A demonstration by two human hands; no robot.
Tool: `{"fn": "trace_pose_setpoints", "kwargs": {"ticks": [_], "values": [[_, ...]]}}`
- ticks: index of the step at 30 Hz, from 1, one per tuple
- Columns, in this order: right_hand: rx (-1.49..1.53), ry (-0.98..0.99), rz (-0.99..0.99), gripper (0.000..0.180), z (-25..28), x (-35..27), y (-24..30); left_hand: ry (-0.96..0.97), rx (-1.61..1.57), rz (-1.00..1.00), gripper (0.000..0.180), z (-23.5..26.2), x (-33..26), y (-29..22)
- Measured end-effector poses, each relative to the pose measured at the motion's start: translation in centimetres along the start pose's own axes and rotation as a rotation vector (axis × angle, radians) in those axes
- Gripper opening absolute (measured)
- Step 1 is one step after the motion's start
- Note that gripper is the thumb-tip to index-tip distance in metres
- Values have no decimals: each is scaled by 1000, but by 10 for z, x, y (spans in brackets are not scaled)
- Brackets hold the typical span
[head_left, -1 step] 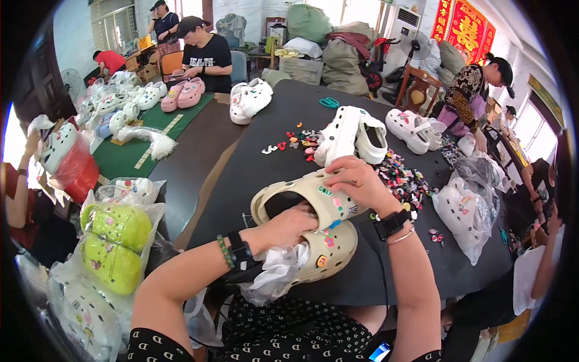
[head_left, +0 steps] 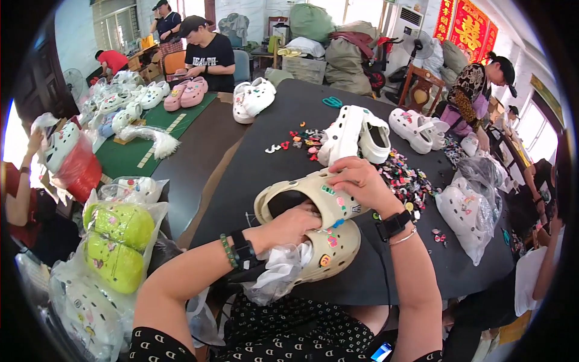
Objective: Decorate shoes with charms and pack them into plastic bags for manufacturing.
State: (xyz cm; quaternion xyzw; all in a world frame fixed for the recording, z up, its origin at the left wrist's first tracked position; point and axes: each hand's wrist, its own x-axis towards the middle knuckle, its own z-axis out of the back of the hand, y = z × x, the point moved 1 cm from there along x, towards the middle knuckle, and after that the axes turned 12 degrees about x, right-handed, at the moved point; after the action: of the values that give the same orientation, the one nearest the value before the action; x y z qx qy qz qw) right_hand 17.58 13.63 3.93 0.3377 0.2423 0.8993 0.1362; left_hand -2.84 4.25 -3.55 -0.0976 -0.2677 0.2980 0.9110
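I have a beige clog [head_left: 294,188] dotted with holes and colourful shoe charms, raised over the near edge of the table. The fingers of my left hand [head_left: 289,222] reach into its foot opening, their tips hidden. My right hand [head_left: 362,184] curves over its upper with bent fingertips against the surface beside the charms; whether a small charm is under them is hidden. Just below is a second beige clog [head_left: 338,256], also with charms, partly covered by my left hand. Crumpled clear plastic and white wrapping [head_left: 277,271] lies against it, by my left wrist.
Beyond my hands stand white clogs [head_left: 342,136], with a pile of small charms [head_left: 401,175] beside them. Teal scissors [head_left: 332,102] lie farther back. Bagged lime clogs [head_left: 114,265] are at left, a bagged white pair [head_left: 463,208] at right. Several people work around.
The whole view has shifted very slightly. Both hands keep the same hold on the beige clog.
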Motion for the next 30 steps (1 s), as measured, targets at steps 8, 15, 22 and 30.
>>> {"fn": "trace_pose_setpoints", "kwargs": {"ticks": [8, 15, 22, 30], "values": [[-239, -217, 6, 6, -28, -1, 6, -1, -31, 44, 48, -2, -4, 3], [68, -499, -314, 12, -26, 6, -11, -49, -45, 27, 42, -5, 1, -2], [55, -704, -496, 7, 1, -49, 10, -85, 14, 37, 40, -1, -7, -2], [-297, -440, -640, 24, 4, -177, -14, -45, 127, 29, 41, 6, 1, -4]]}}
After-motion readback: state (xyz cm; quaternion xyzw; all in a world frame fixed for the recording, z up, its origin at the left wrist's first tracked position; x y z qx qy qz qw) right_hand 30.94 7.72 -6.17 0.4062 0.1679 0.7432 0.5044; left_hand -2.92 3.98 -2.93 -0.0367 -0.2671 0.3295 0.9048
